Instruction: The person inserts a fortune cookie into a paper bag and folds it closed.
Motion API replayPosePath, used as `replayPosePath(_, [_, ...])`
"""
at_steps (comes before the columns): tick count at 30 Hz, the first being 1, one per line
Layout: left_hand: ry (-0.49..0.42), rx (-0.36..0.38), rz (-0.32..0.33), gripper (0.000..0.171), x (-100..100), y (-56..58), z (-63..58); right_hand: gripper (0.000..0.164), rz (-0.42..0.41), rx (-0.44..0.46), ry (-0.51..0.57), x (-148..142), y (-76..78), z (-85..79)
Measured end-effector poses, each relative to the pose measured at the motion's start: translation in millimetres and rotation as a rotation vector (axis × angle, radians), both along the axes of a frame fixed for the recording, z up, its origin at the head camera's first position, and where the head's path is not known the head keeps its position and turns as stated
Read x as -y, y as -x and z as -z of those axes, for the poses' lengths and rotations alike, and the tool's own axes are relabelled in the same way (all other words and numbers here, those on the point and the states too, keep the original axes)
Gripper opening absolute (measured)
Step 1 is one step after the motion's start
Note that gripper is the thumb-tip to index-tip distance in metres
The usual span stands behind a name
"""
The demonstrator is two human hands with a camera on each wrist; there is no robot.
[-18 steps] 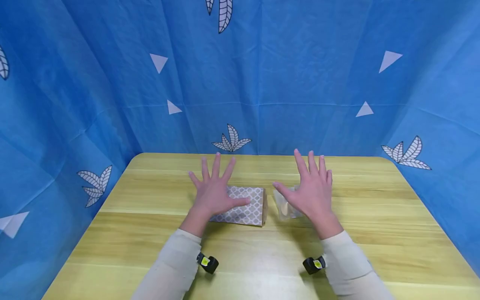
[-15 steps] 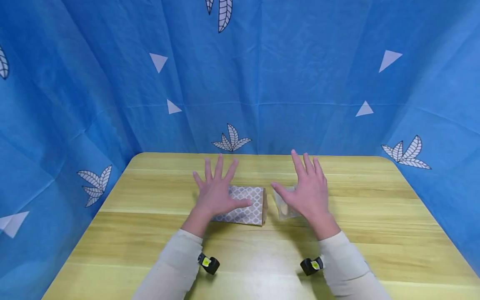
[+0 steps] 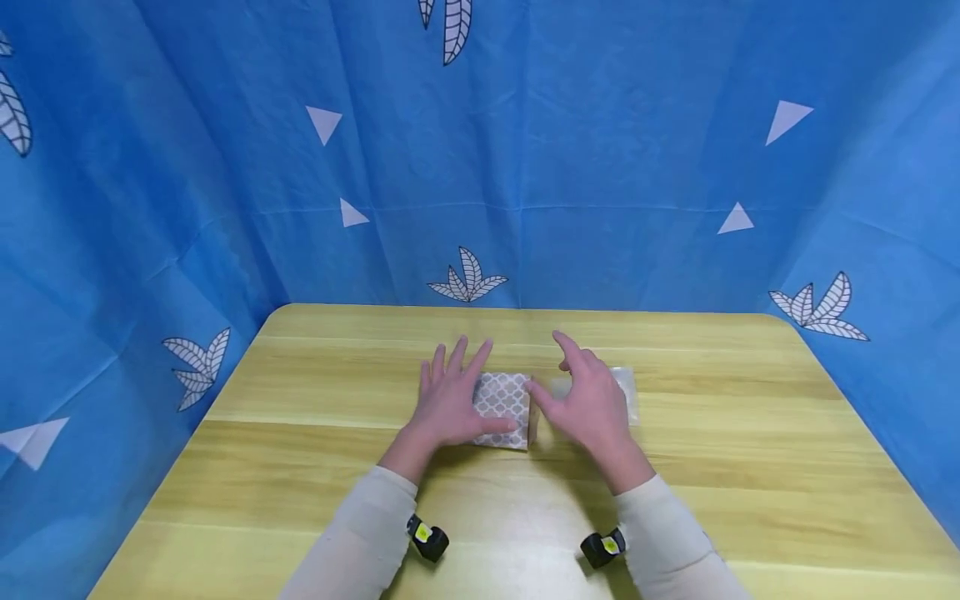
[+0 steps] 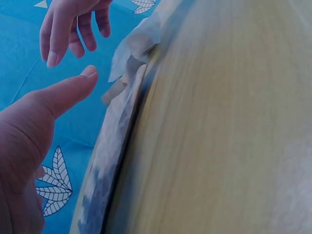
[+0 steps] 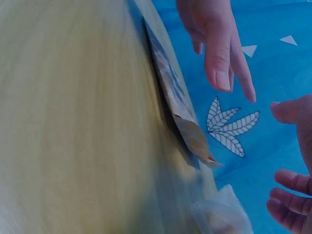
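A flat paper bag (image 3: 504, 396) with a grey-and-white lattice print lies on the table, its brown open end (image 5: 195, 139) facing right. Over its left part hovers my left hand (image 3: 446, 406), fingers spread and thumb reaching across the print. My right hand (image 3: 592, 404) is above the table just right of the bag, thumb and index finger apart near the bag's open end, other fingers bent. Partly hidden beneath that hand is a small clear plastic bag (image 3: 626, 390); something pale shows inside it in the left wrist view. Both hands hold nothing.
The wooden table (image 3: 300, 483) has its far edge close behind the bags. A blue curtain (image 3: 600, 150) with leaf and triangle prints hangs behind and at both sides. A small black camera sits on each wrist.
Both hands have come inward and slightly nearer, the left to the right and the right to the left. The right fingers have bent more, and the plastic bag's right side now shows.
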State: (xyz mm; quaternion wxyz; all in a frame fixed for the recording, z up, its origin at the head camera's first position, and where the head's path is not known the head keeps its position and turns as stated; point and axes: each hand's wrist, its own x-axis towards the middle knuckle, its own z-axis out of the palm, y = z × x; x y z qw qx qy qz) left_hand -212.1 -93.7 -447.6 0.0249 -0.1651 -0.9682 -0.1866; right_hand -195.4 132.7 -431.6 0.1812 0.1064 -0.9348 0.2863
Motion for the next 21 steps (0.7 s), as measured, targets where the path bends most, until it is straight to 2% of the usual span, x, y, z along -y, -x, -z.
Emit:
replayPosePath(5, [0.019, 0.017, 0.06, 0.122, -5.5, -0.7, 3.2, 0.076, -0.017, 0.037, 0.01, 5.1, -4.0, 7.1])
replayPosePath(10, [-0.005, 0.062, 0.106, 0.121, -7.9, -3.0, 6.5, 0.068, -0.038, 0.104, 0.01, 9.9, -6.4, 11.3])
replayPosePath(21, [0.012, 0.144, 0.136, 0.116, -8.1, -4.8, 15.0, 0.049, -0.071, 0.221, -0.043, 12.4, -10.5, 13.8])
